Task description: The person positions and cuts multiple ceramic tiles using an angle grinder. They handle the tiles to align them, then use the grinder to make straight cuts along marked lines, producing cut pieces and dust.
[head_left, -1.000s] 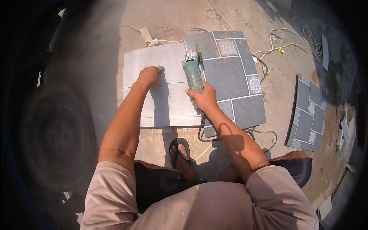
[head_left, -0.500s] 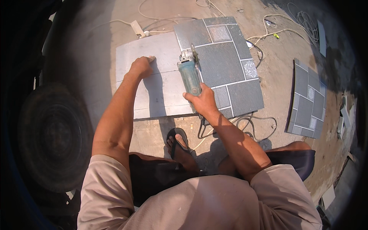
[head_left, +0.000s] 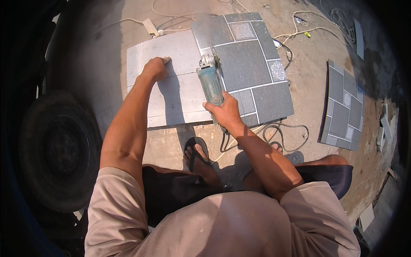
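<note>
My right hand (head_left: pixel 227 110) is wrapped round the body of a teal angle grinder (head_left: pixel 210 83). The grinder's disc (head_left: pixel 216 58) stands edge-on at the border between a plain light grey slab (head_left: pixel 141 100) and a dark grey tile (head_left: pixel 244 64) with white joint lines. Over the light slab, my left hand (head_left: pixel 155 69) is closed in a loose fist, its curled fingers partly hidden, and nothing shows in it. A thin straight line crosses the slab beside that hand.
A second patterned tile (head_left: pixel 342 107) lies at the right. The grinder's dark cord (head_left: pixel 295 126) loops near my sandalled foot (head_left: pixel 198 152). Pale cables and a white power strip (head_left: pixel 150 28) lie beyond the slab. A wheel (head_left: pixel 62 150) stands at the left.
The tiles and both hands sit slightly higher and further left in the picture. My right hand keeps its grip on the angle grinder.
</note>
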Tool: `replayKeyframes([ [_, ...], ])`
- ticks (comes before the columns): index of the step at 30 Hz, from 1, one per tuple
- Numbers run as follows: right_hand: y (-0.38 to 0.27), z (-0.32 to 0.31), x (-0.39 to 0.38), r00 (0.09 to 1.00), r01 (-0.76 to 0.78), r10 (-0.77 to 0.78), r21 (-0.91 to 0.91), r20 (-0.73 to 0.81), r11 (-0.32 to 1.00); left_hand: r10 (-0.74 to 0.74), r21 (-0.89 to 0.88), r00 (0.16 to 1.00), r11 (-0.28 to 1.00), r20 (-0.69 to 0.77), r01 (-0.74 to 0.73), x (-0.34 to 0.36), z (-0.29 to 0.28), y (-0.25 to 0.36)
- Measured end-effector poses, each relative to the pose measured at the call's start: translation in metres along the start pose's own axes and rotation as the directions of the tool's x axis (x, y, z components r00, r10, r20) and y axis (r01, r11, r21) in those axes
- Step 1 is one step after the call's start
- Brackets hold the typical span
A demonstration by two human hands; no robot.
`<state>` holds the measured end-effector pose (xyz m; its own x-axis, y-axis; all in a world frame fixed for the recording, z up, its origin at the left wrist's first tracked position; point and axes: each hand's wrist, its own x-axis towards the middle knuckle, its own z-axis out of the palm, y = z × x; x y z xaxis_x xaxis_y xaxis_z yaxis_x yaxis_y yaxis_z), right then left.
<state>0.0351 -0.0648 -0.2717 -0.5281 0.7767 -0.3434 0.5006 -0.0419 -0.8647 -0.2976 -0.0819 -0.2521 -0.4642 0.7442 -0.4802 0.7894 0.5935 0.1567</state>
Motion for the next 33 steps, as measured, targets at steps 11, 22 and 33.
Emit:
replayKeyframes([
  [11,0.003,-0.007,-0.033,0.995,-0.094,0.092,0.034,0.047,0.995,0.019,0.023,1.0,1.0,0.001,-0.019,0.018,-0.004,-0.01],
  [22,0.007,-0.019,-0.083,0.985,-0.173,0.173,0.0,0.02,0.985,0.327,0.169,0.943,0.934,-0.051,-0.315,0.036,0.018,0.042],
  [33,0.0,-0.023,-0.096,0.941,-0.335,0.325,0.134,0.091,0.933,0.331,0.307,0.938,0.887,0.1,-0.346,0.034,0.015,0.065],
])
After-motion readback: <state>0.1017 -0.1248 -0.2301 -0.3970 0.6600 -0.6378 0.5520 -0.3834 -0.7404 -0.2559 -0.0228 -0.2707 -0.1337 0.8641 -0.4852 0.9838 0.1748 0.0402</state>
